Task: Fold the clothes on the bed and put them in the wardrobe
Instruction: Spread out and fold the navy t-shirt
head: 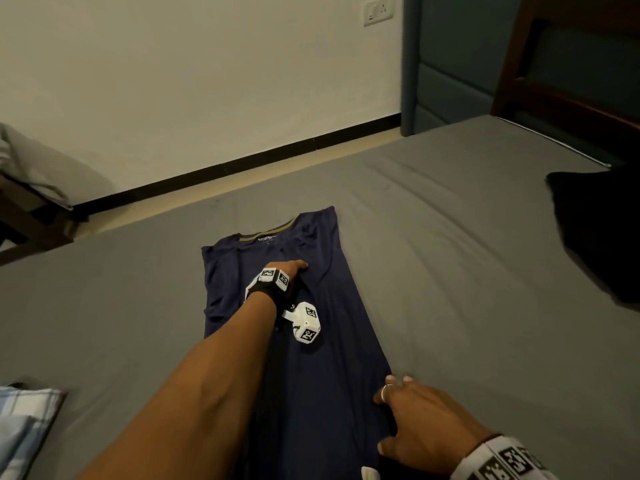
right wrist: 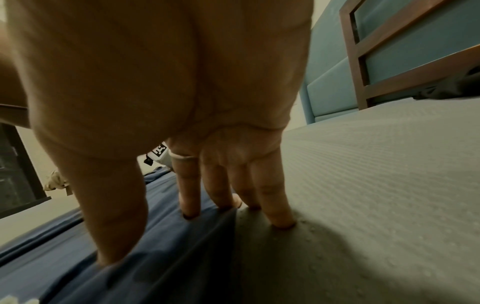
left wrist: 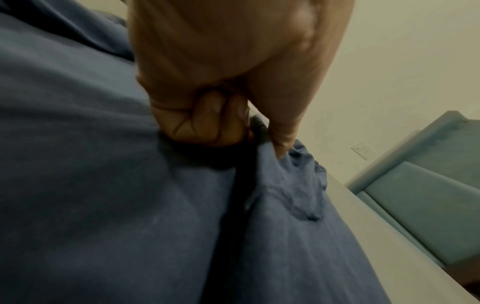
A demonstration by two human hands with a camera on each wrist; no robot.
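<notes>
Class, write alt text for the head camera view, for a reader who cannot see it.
A navy T-shirt, folded into a long strip, lies on a grey bed. The left hand pinches the cloth near the collar, and the right hand presses its near right edge.

Room fixtures and furnishings around the work area.
A white wall (head: 194,81) with a black skirting strip (head: 242,164) carries a white socket plate (head: 378,10) at upper right. A teal padded panel (head: 446,64) stands next to a dark wooden frame (head: 568,98). A dark wooden chair (head: 24,216) draped with grey cloth (head: 31,161) stands at left. A blue checked pillow (head: 24,427) lies at lower left.
</notes>
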